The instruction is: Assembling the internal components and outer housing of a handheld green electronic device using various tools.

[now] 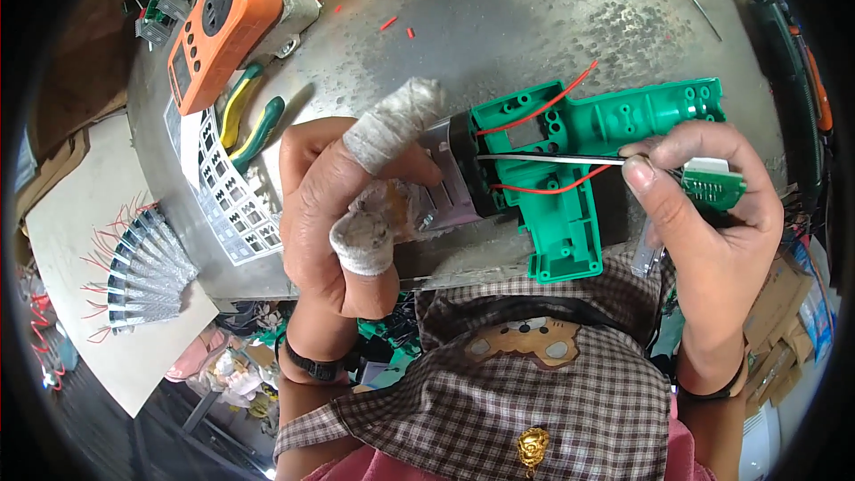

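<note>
Head view, hands (331, 205) (728, 223) flanking green shell (598, 125), red wires (552, 191) across it

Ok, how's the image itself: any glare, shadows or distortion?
Head view: green drill-shaped housing looks sharp; glare on the grey tabletop, toward upper right; shadow beside the yellow-and-green pliers; tabletop's sides curve, likely fisheye bending; picture corners black.

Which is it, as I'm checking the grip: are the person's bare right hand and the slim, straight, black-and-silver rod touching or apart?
Touching. The head view shows it: the right hand pinches the rod at its right end, beside the thumb tip.
</note>
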A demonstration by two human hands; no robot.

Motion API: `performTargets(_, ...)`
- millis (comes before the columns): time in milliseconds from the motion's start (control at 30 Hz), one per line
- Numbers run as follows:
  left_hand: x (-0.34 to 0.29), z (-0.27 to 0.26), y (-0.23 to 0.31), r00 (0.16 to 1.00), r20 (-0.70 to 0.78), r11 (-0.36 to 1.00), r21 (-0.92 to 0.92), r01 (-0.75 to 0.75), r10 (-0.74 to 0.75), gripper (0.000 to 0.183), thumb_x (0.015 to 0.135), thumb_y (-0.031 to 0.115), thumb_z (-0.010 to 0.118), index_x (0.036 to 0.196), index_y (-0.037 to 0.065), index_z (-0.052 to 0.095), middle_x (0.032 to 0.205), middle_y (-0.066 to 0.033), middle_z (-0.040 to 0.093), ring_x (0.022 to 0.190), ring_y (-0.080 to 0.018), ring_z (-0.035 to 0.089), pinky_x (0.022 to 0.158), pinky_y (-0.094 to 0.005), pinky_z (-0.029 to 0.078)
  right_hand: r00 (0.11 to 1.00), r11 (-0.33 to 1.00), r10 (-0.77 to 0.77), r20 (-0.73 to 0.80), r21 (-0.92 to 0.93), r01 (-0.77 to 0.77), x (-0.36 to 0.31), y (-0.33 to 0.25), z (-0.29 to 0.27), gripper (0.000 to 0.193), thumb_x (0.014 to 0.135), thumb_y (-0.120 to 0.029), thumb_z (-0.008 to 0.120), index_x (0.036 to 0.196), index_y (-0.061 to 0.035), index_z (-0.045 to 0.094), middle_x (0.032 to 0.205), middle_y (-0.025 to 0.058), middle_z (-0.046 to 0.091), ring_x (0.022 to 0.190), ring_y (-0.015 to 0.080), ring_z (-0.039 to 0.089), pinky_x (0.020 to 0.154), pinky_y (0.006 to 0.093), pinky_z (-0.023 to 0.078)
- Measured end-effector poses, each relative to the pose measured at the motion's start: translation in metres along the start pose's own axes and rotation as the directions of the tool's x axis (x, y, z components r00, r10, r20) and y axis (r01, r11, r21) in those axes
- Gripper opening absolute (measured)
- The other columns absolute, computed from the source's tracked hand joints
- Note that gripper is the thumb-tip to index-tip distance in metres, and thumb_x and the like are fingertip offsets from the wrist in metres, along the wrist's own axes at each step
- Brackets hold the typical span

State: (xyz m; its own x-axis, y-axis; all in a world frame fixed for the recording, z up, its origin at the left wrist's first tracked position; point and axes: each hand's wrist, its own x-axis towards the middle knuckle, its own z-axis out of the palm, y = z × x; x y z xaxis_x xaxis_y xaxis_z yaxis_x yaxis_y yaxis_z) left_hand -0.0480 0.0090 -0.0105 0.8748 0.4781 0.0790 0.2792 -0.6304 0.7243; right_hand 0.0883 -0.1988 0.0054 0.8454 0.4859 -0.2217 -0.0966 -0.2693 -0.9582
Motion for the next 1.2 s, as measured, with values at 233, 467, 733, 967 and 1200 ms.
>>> performTargets(233, 0.002, 0.004, 0.009, 0.997, -0.04, 0.997, 0.017, 0.073, -0.072, 0.101, 0.094, 0.081, 0.021, 0.13, -0.004, 0.061, 0.059, -0.003, 0.062, 0.06, -0.0102, 0.055, 0.082, -0.0283, 0.043, 0.988, 0.988, 0.151, -0.018, 0.033, -0.151, 0.001, -0.008, 0.003, 0.016, 0.085, -0.004, 0.077, 0.097, -0.0023, 0.067, 0.092, 0.0085, 0.074, 0.058, 0.0021, 0.053, 0.05, 0.0168, 0.038)
performTargets(467, -0.003, -0.003, -0.018, 0.963, 0.019, 0.956, -0.129, -0.265, 0.269, 0.043, 0.105, 0.027, 0.042, 0.13, -0.006, 0.052, 0.074, -0.0111, 0.065, 0.075, -0.0193, 0.049, 0.067, -0.0324, 0.044, 0.972, 0.97, 0.235, -0.013, 0.072, -0.234, -0.001, -0.008, 0.01, 0.017, 0.085, -0.006, 0.079, 0.099, -0.0029, 0.069, 0.087, 0.0054, 0.074, 0.058, 0.0018, 0.054, 0.049, 0.0164, 0.039)
performTargets(733, 0.001, 0.006, 0.004, 0.996, -0.069, 0.999, 0.019, 0.05, -0.048, 0.098, 0.096, 0.079, 0.021, 0.13, -0.005, 0.06, 0.054, -0.0007, 0.058, 0.055, -0.0073, 0.045, 0.079, -0.0258, 0.039, 0.978, 0.973, 0.208, 0.022, 0.101, -0.209, -0.001, -0.005, 0.016, 0.016, 0.085, -0.005, 0.078, 0.098, -0.0021, 0.069, 0.085, 0.0054, 0.074, 0.055, 0.002, 0.054, 0.049, 0.0169, 0.04)
performTargets(967, 0.001, 0.003, 0.009, 0.997, 0.003, 0.997, -0.022, 0.072, -0.072, 0.095, 0.097, 0.078, 0.022, 0.123, -0.003, 0.065, 0.065, -0.0023, 0.064, 0.061, -0.0113, 0.051, 0.078, -0.0309, 0.042, 0.973, 0.984, -0.132, 0.187, -0.095, 0.152, 0.002, -0.002, 0.03, 0.025, 0.08, 0.003, 0.076, 0.105, 0.0011, 0.071, 0.093, 0.0067, 0.073, 0.084, 0.0113, 0.067, 0.078, 0.0249, 0.053)
performTargets(1200, -0.015, 0.005, 0.022, 0.809, 0.096, 0.798, 0.133, -0.588, 0.58, 0.04, 0.078, 0.022, 0.069, 0.114, 0.004, 0.067, 0.102, -0.0049, 0.071, 0.089, -0.0197, 0.058, 0.077, -0.0296, 0.039, 0.907, 0.932, -0.157, 0.39, -0.244, 0.266, 0.019, -0.025, 0.017, 0.046, 0.08, 0.005, 0.054, 0.125, -0.0005, 0.06, 0.102, 0.0105, 0.057, 0.1, 0.0156, 0.054, 0.092, 0.028, 0.043)
